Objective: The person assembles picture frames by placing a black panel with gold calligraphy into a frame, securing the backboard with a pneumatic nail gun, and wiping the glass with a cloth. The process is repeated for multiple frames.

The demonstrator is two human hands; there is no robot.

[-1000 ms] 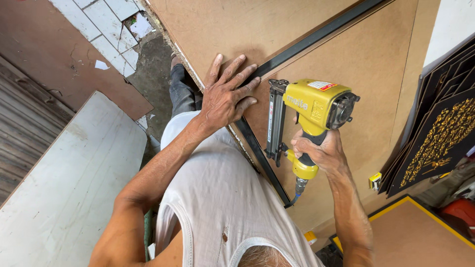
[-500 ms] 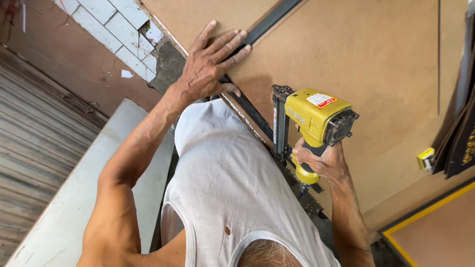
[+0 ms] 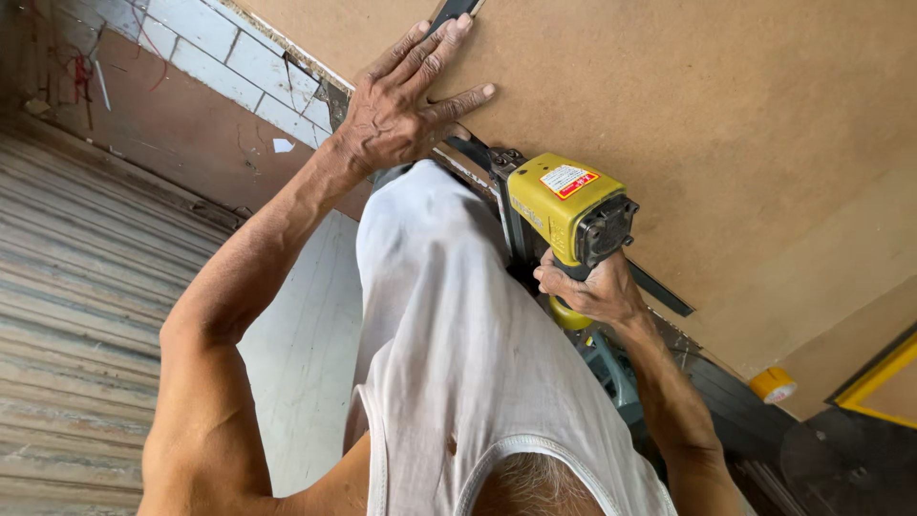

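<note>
- Board (image 3: pixel 726 124): large tan sheet, fibreboard by its look, filling the upper right of the view. Judged stiff but heavy and awkward by sheer area; the face is smooth and offers no hold. Steady it with a flat palm; lift only by its edges.
- Strip (image 3: pixel 659 290): dark narrow length running slantwise along the board face, from under the left hand down past the nailer. Judged light and thin, likely to slide on the smooth board unless pressed flat.
- Nailer (image 3: pixel 564 205): yellow body with dark nose and magazine, set against the strip just below the left hand. Judged dense and top-heavy, hard-cased, not fragile. Take it by the handle under the body; keep fingers off the nose end.
- Left hand (image 3: pixel 406 105): grip spread, fingers splayed, palm flat on the board, fingertips reaching the strip's upper end. It closes on nothing.
- Right hand (image 3: pixel 587 291): grip wrapped tight round the nailer's handle, just under the yellow body.
- Tape roll (image 3: pixel 772 385): small yellow roll lying at lower right, well apart from both hands. Judged light.
</note>
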